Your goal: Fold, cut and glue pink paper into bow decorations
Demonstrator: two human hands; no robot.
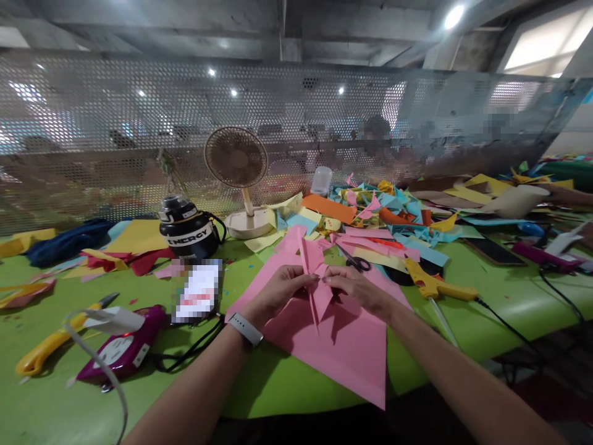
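Note:
Both of my hands pinch a folded piece of pink paper (326,299) above the table. My left hand (288,285), with a pale band at the wrist, grips its left side between thumb and fingers. From the right, my right hand (354,285) pinches the same piece near its middle, the fingertips of both hands close together. A long narrow fold stands up out of it. Beneath lies a large flat pink sheet (356,358), partly hidden by my hands and forearms. Dark-handled scissors (359,262) lie just beyond my right hand.
A yellow glue gun (435,283) with a cord lies at right, near a phone (495,251). Paper scraps (393,207) heap at the back. A fan (237,157) and a black jug (188,232) stand back left. A yellow cutter (55,343) and purple power bank (125,349) lie left.

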